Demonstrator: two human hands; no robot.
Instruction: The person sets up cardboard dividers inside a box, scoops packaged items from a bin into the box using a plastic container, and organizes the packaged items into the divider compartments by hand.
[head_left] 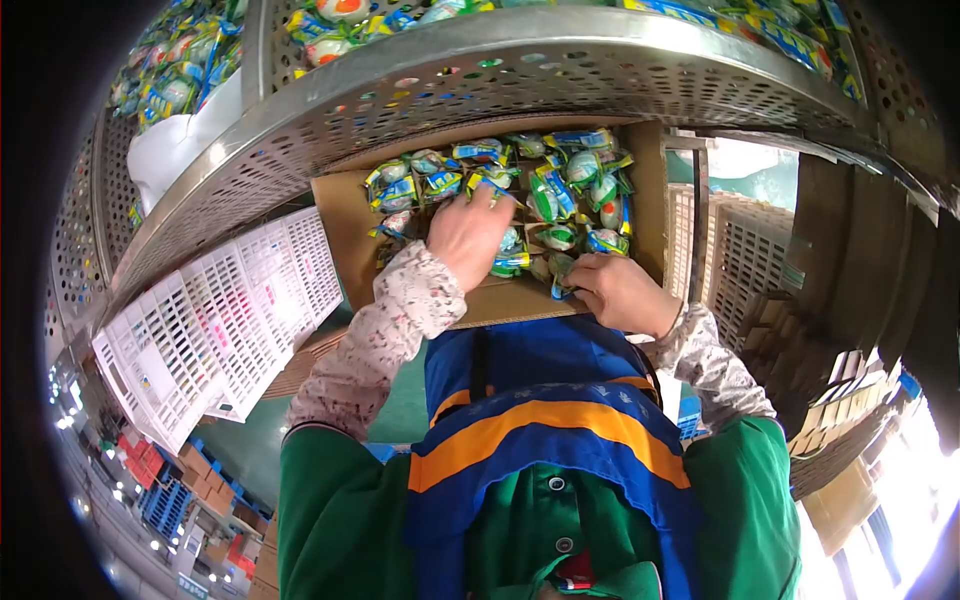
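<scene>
An open cardboard box [645,190] in front of me holds several egg-shaped packets in clear, green, blue and yellow wrapping, with cardboard dividers between some of them. Over the left-middle part of the box, my left hand [470,235] has its fingers bent down and closed on a wrapped egg packet [490,182], partly hidden by the fingers. At the front right edge, my right hand [620,292] pinches another egg packet [562,272] between thumb and fingers. Beside it lies a packet with blue and yellow print [606,242].
A perforated metal table [560,75] with a raised rim curves above the box and carries many more packets [340,15]. White plastic crates [225,310] stand at the left, and another crate [745,250] at the right. A white object [175,150] rests on the metal surface.
</scene>
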